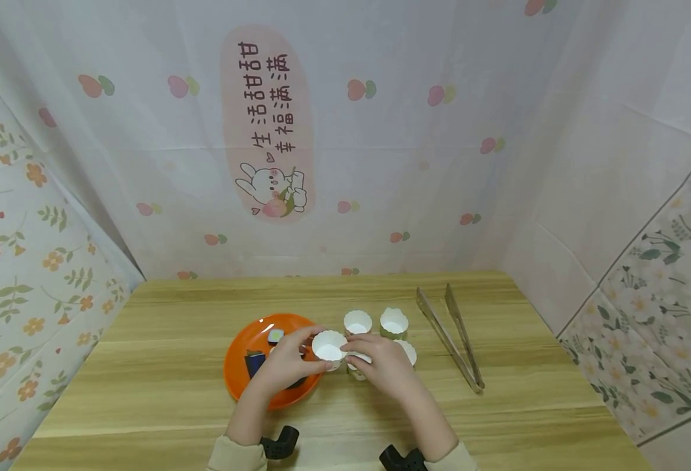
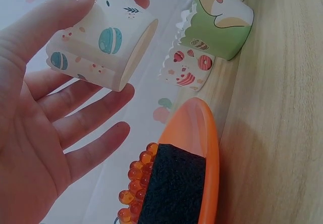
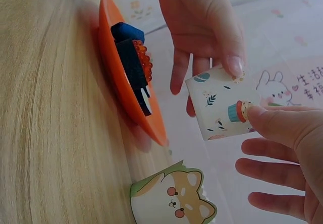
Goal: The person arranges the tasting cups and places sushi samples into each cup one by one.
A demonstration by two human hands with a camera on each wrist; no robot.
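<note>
While aloft, paper cup (image 2: 103, 47) mouth-up, axis near-vertical.

Room right of tongs (image 1: 448, 340), cups (image 1: 394, 325), plate (image 1: 235, 360) blocking left

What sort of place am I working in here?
Probably a small screened-off space for practice or filming: printed cloth hangs behind and beside a wooden table, which bears an orange plate of sushi-like pieces.
</note>
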